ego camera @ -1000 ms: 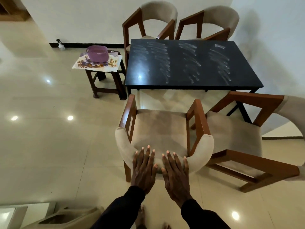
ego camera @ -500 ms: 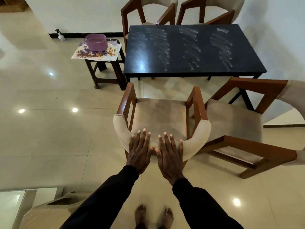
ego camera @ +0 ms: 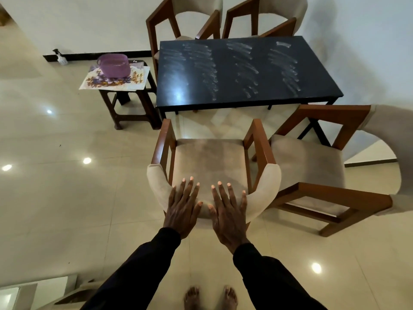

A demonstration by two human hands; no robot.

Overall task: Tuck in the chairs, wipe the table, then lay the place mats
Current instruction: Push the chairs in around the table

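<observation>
A wooden chair with a beige seat (ego camera: pixel 210 157) stands in front of me, facing the black table (ego camera: pixel 243 72), its front edge a little short of the tabletop. My left hand (ego camera: pixel 182 208) and my right hand (ego camera: pixel 228 214) lie flat, fingers straight, on the curved padded backrest. The tabletop carries pale smear marks. A second chair (ego camera: pixel 312 166) stands angled at the right, pulled out from the table. Floral place mats (ego camera: pixel 116 80) lie stacked on a small wooden stool (ego camera: pixel 131 104) left of the table.
A purple plastic tub (ego camera: pixel 114 64) sits on the mats. Two more chairs (ego camera: pixel 223 16) stand at the table's far side against the white wall. A spray bottle (ego camera: pixel 60 57) stands on the glossy tiled floor by the skirting. My bare feet show below.
The chair has slid a little toward the table with both hands flat on its backrest. I have stepped after it, and my feet have come into view.
</observation>
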